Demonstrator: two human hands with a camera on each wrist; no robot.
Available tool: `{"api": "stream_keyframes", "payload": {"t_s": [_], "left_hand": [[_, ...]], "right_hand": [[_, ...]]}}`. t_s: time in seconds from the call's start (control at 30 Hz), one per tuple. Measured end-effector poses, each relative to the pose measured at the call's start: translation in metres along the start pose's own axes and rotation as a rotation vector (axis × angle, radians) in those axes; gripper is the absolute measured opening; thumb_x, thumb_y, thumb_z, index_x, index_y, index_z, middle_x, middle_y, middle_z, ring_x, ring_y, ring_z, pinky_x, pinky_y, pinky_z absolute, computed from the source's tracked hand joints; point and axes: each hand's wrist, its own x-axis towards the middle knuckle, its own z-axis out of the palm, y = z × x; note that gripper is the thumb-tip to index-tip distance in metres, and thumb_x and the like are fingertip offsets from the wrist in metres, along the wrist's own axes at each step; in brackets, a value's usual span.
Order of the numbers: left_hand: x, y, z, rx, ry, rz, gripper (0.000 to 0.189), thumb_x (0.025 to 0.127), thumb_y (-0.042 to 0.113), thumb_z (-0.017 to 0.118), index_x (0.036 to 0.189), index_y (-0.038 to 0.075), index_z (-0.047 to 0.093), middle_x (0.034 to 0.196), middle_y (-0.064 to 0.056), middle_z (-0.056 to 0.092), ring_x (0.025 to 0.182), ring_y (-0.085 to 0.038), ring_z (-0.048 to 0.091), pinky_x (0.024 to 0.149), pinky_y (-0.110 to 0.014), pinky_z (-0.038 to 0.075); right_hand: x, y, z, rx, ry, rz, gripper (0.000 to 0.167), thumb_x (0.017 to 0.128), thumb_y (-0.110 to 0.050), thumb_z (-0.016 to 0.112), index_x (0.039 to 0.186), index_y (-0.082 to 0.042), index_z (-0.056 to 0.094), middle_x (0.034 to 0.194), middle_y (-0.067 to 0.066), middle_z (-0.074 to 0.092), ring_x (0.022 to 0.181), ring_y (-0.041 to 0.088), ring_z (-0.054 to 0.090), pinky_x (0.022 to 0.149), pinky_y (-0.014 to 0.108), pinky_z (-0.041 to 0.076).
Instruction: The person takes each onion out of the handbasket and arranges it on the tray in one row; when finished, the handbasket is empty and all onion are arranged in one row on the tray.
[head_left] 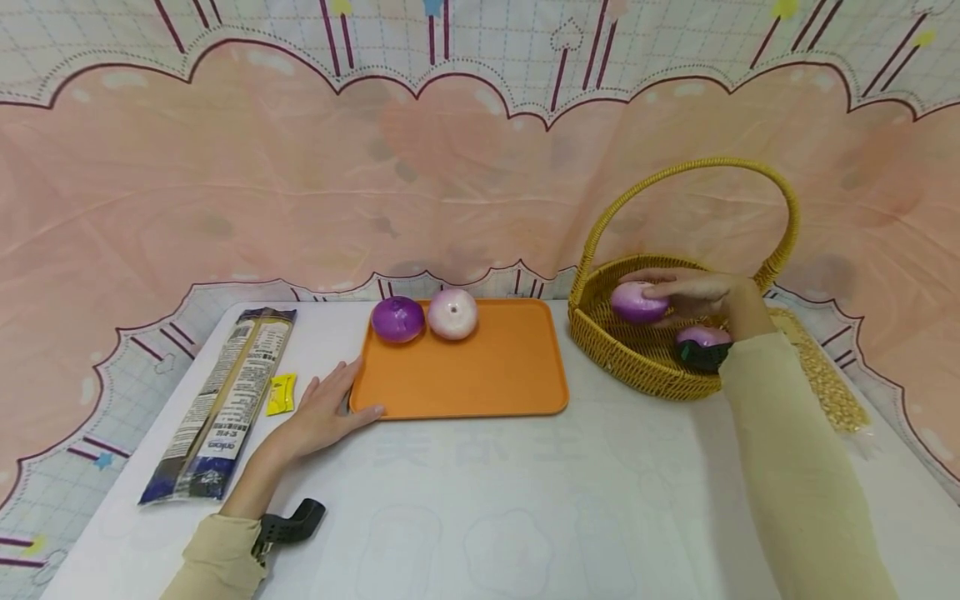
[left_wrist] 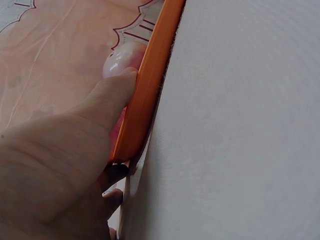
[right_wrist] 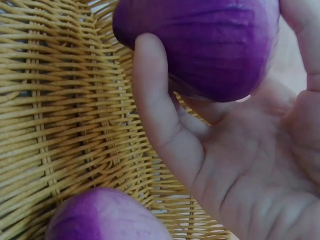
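Inside the wicker basket [head_left: 626, 360], my right hand [head_left: 693, 293] holds a purple onion [head_left: 639, 303] between thumb and fingers. The right wrist view shows this onion [right_wrist: 200, 45] above the woven wall, with a second onion [right_wrist: 107, 220] lower down in the basket. My left hand [head_left: 324, 417] rests at the near left corner of an orange tray [head_left: 465, 383], fingers extended along its left side and thumb against the front rim. On the tray's far left part sit a deep purple onion [head_left: 397, 319] and a paler onion [head_left: 453, 314], side by side.
Left of the tray lie a long printed packet [head_left: 225, 400] and a small yellow sachet [head_left: 281, 394]. A clear bag of yellow kernels [head_left: 821, 371] lies right of the basket, whose tall handle [head_left: 697, 162] arches over it. A patterned cloth [head_left: 300, 183] hangs behind the white table [head_left: 495, 517].
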Motion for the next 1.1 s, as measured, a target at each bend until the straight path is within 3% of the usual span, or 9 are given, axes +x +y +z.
{"api": "stream_keyframes", "payload": {"t_s": [0.3,0.47,0.8,1.1], "left_hand": [[0.001,-0.001,0.0,0.003,0.005,0.003,0.095,0.089,0.054,0.061,0.154,0.001,0.017,0.159,-0.028,0.019,0.148,-0.047,0.009,0.118,-0.064,-0.003],[0.001,0.0,0.0,0.001,0.001,0.0,0.096,0.089,0.054,0.061,0.154,0.002,0.016,0.159,-0.028,0.019,0.148,-0.047,0.009,0.118,-0.064,-0.003],[0.001,0.001,0.001,-0.003,-0.006,-0.002,0.096,0.089,0.055,0.061,0.154,0.001,0.016,0.159,-0.028,0.018,0.148,-0.047,0.008,0.118,-0.064,-0.004],[0.002,-0.001,0.002,-0.004,0.0,-0.002,0.097,0.089,0.056,0.061,0.154,0.001,0.016,0.159,-0.027,0.019,0.149,-0.046,0.007,0.119,-0.064,-0.004]], "right_hand": [[-0.001,-0.004,0.006,-0.017,0.108,-0.036,0.044,0.104,-0.028,0.043,0.147,-0.023,0.039,0.138,-0.002,0.045,0.126,0.014,0.046,0.11,0.043,0.042],[-0.002,-0.007,0.008,-0.027,0.11,-0.034,0.045,0.103,-0.029,0.045,0.147,-0.022,0.037,0.14,0.001,0.042,0.126,0.015,0.045,0.112,0.053,0.039],[0.0,-0.012,0.009,-0.072,0.156,-0.012,0.059,0.101,-0.032,0.05,0.151,-0.016,0.023,0.151,0.011,0.027,0.136,0.025,0.035,0.116,0.054,0.034],[0.0,-0.02,0.021,-0.027,0.196,-0.081,0.058,0.101,-0.028,0.05,0.15,-0.013,0.022,0.148,0.008,0.032,0.131,0.015,0.043,0.114,0.046,0.038]]}}
